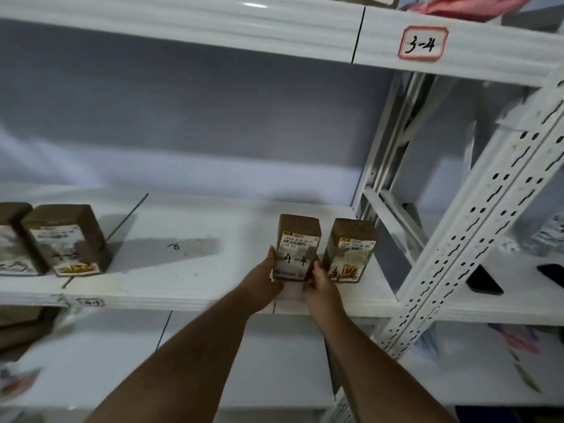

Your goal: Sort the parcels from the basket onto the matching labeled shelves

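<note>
Both hands, left (265,277) and right (320,282), grip 4-4 parcel (297,248) upright on white shelf (213,288).

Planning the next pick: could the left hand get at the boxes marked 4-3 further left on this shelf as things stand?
Probably not yet. The left hand and right hand both grip the 4-4 parcel. Once released, bare shelf lies between it and the 4-3 boxes, nothing blocking.

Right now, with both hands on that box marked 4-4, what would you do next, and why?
Probably let go. The box marked 4-4 already stands upright on the shelf beside another parcel that seems marked 4-4 too, with the left hand and right hand at its sides.
</note>
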The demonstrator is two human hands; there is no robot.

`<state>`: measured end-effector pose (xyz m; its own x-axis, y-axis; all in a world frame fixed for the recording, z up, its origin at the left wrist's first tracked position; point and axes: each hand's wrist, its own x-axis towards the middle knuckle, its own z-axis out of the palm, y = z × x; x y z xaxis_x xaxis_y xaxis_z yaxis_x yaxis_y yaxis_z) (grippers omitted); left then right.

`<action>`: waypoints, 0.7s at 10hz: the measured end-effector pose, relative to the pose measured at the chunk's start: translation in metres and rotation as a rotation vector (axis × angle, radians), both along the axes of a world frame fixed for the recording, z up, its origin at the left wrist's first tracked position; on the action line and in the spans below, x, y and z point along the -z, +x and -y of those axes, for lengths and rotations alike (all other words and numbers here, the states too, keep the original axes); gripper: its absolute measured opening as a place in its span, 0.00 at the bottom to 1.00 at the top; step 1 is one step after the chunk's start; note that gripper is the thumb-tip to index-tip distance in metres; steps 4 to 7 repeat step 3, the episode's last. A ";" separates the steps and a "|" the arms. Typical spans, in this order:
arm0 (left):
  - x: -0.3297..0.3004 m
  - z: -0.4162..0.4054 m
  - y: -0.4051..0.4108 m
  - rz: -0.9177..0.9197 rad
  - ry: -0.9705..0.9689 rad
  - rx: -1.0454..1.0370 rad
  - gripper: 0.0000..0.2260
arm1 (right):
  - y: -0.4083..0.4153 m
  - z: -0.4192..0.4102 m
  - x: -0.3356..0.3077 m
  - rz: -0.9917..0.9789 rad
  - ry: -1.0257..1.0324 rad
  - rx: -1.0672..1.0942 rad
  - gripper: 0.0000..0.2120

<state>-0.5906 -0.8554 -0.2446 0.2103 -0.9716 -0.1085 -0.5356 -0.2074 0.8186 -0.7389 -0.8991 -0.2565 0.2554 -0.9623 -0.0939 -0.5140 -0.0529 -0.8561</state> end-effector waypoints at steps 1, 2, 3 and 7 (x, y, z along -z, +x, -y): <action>0.000 -0.003 0.001 -0.048 0.013 -0.010 0.40 | 0.002 -0.002 0.000 -0.027 -0.004 0.003 0.27; -0.025 -0.017 0.005 -0.050 0.028 -0.001 0.35 | 0.000 -0.009 -0.016 -0.088 -0.007 -0.008 0.23; -0.059 -0.039 0.019 -0.049 -0.040 -0.051 0.31 | -0.009 -0.020 -0.048 -0.188 -0.026 -0.018 0.14; -0.059 -0.039 0.019 -0.049 -0.040 -0.051 0.31 | -0.009 -0.020 -0.048 -0.188 -0.026 -0.018 0.14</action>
